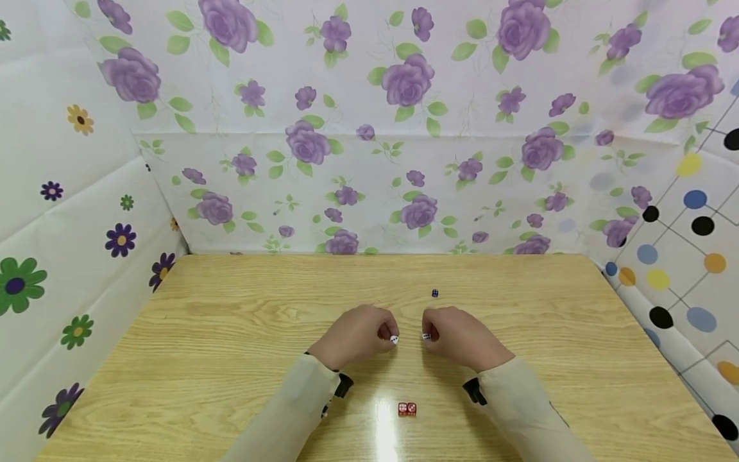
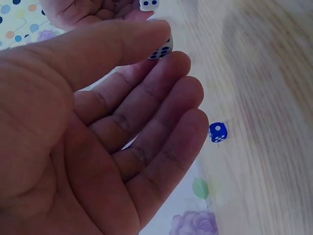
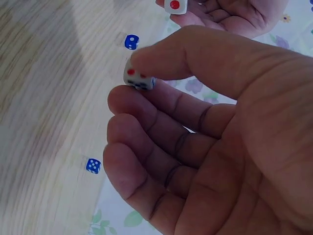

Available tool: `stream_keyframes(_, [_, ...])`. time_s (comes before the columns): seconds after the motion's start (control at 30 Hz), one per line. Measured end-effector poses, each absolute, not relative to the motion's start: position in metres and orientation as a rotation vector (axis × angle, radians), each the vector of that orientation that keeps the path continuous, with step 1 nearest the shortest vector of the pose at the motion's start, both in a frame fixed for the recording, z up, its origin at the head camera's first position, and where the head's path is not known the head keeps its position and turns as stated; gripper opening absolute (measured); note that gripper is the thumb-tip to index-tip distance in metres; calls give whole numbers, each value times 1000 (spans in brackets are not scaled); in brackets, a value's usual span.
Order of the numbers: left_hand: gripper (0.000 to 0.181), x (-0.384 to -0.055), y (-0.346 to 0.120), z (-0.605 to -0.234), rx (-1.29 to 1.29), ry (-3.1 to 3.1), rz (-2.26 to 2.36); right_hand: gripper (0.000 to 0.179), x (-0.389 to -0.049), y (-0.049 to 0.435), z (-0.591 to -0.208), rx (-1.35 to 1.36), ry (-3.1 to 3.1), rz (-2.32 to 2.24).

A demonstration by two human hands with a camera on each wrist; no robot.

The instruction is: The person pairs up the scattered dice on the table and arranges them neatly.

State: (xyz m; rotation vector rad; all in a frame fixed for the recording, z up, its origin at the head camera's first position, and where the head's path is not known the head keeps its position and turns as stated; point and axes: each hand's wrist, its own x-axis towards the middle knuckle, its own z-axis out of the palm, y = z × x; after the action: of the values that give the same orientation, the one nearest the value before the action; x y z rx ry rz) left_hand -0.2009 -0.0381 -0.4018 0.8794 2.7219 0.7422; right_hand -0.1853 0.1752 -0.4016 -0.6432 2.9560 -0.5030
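Two white dice (image 1: 394, 340), two blue dice (image 3: 93, 166) and two red dice (image 1: 403, 409) show.

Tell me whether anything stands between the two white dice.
Nothing visible does. The left hand pinches one white die, the right hand the other white die, with only tabletop between them. The red dice lie nearer, outside that gap.

A pale, grained wooden table (image 1: 231, 314) is bordered by white on three sides. The back wall (image 1: 364, 176) is printed with purple roses (image 1: 407, 80) and green leaves (image 1: 178, 44), the left wall (image 1: 58, 144) with multicoloured flowers (image 1: 120, 240), the right wall (image 1: 681, 263) with coloured spots (image 1: 695, 199). A bright streak of light (image 1: 385, 423) is reflected on the table near the front.
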Motion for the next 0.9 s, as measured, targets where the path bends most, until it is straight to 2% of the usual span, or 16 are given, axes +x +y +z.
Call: stream_keyframes(0.9, [9,-197,-29,-424,887,2676,646,12,-179,164,-418,-724,2903,-368])
